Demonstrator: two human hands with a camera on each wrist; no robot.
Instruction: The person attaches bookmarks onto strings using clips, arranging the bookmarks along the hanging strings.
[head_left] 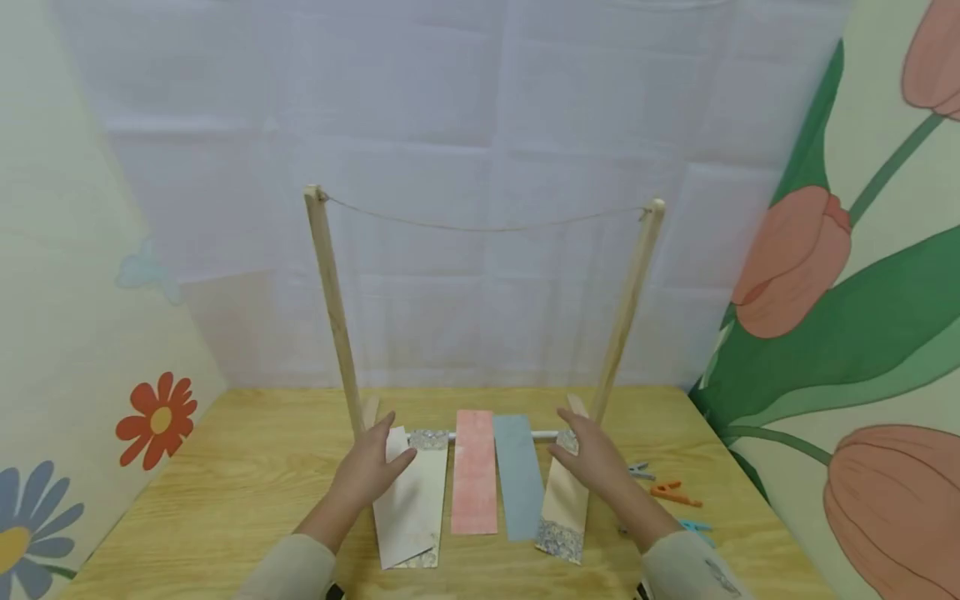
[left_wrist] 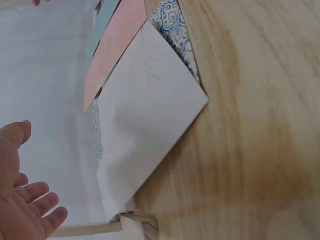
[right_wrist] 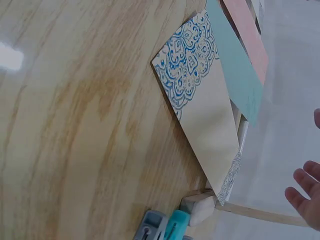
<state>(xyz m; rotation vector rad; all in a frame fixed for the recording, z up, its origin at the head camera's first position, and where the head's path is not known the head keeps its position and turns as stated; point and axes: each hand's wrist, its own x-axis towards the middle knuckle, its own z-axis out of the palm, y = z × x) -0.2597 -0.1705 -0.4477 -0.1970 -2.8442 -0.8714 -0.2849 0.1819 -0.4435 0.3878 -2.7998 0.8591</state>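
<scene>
My left hand (head_left: 371, 467) hovers by the upper part of a white paper strip (head_left: 393, 517), with fingers spread and nothing held. That strip overlaps a cream strip (head_left: 429, 492) with patterned ends. My right hand (head_left: 596, 461), likewise spread and holding nothing, is above another cream strip (head_left: 564, 496) with blue lace-like patterning (right_wrist: 187, 60). Between the hands lie a pink strip (head_left: 474, 475) and a pale blue strip (head_left: 519, 479). Both wrist views show the fingers apart from the paper.
Two wooden posts (head_left: 333, 300) carry a sagging string (head_left: 480, 229) above the strips. A white rod (head_left: 543, 434) runs low between their feet. Grey, orange (head_left: 675, 493) and blue clothespins (head_left: 697, 526) lie at the right on the wood-grain table (head_left: 247, 467). White cloth hangs behind.
</scene>
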